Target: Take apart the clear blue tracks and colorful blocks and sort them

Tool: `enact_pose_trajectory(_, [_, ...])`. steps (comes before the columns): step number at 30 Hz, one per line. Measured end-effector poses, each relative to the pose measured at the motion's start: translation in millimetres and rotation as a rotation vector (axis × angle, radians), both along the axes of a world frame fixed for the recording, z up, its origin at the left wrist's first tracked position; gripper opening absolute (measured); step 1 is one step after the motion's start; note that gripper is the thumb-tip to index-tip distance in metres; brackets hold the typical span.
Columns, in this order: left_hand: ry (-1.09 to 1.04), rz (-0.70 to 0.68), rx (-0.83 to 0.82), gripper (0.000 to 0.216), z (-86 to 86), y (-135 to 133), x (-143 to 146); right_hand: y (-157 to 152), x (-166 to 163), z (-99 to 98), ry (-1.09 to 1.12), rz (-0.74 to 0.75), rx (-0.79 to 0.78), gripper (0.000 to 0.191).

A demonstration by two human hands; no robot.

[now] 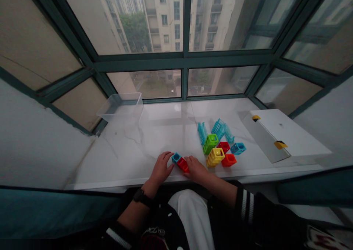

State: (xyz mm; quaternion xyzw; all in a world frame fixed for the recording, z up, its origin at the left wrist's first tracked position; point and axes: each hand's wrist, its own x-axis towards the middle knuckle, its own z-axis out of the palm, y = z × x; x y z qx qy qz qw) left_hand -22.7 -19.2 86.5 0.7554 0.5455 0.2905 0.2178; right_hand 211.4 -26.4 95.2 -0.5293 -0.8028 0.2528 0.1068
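Observation:
A blue block and a red block sit end to end, touching, near the front edge of the white sill. My left hand curves round the blue end, with fingertips and thumb against it. The red end is in my right hand, whose fingers partly cover it. Just to the right stand stacks of yellow blocks and green blocks. Beside them lie a dark red block, an orange-red block and another blue block.
Translucent blue lattice pieces lie behind the blocks. A clear plastic bin stands at the back left by the window. At the right is a white box with yellow-and-black tabs. The marble-patterned sill ends at a front edge near my wrists.

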Motion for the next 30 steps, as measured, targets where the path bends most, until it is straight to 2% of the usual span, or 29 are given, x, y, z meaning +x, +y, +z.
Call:
enact_pose_trajectory(3, [0.048, -0.116, 0.008, 0.061, -2.0, 7.0, 8.1, 6.0, 3.0, -11.4, -0.009, 0.042, 0.006, 0.055])
enact_pose_trajectory(8, [0.143, -0.194, -0.05, 0.064, -5.0, 9.5, 19.8, 13.1, 11.6, -16.5, 0.056, 0.058, 0.039, 0.074])
enact_pose_trajectory(11, [0.171, -0.19, -0.09, 0.055, -2.1, 6.0, 21.9, 11.7, 14.3, -19.1, 0.045, 0.007, 0.02, 0.074])
enact_pose_trajectory(16, [0.244, -0.154, -0.14, 0.047, 4.4, -3.0, 21.5, 8.0, 14.3, -20.1, 0.034, 0.019, -0.002, 0.056])
enact_pose_trajectory(20, [0.315, -0.104, -0.178, 0.042, 5.8, -6.7, 20.2, 7.3, 12.0, -20.6, 0.031, 0.03, 0.018, 0.049])
enact_pose_trajectory(30, [0.346, -0.115, -0.153, 0.035, 1.8, -6.9, 14.4, 4.4, 7.3, -15.2, -0.094, -0.057, 0.029, 0.029])
